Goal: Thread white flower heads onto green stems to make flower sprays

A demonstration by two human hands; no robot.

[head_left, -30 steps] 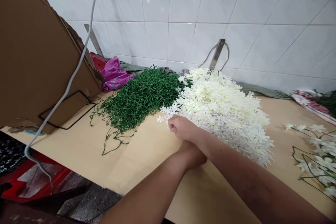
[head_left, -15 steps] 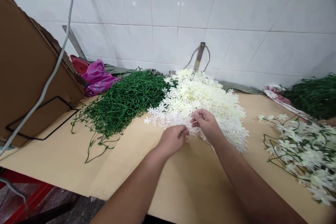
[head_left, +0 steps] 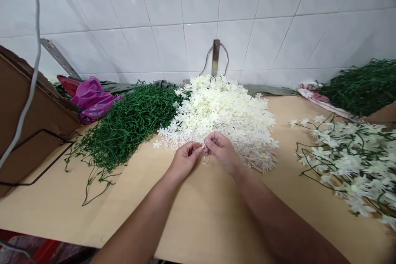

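My left hand [head_left: 185, 159] and my right hand [head_left: 221, 150] meet fingertip to fingertip at the near edge of a heap of white artificial flowers [head_left: 227, 115]. Both hands pinch small white flower pieces [head_left: 204, 148] between thumb and fingers. A pile of green plastic stems [head_left: 133, 121] lies just left of the white heap. Finished stems with white flowers [head_left: 352, 156] are spread out to the right.
The work lies on a tan tabletop [head_left: 198, 218] against a white tiled wall. A brown cardboard box [head_left: 27, 111] stands at the left with a grey cable [head_left: 26, 90] hanging before it. A pink bag [head_left: 91, 99] and more green stems [head_left: 361, 86] lie at the back.
My hands, crossed a second ago, uncrossed and came together at the heap's near edge, now pinching flower pieces. The view has swung to the right.
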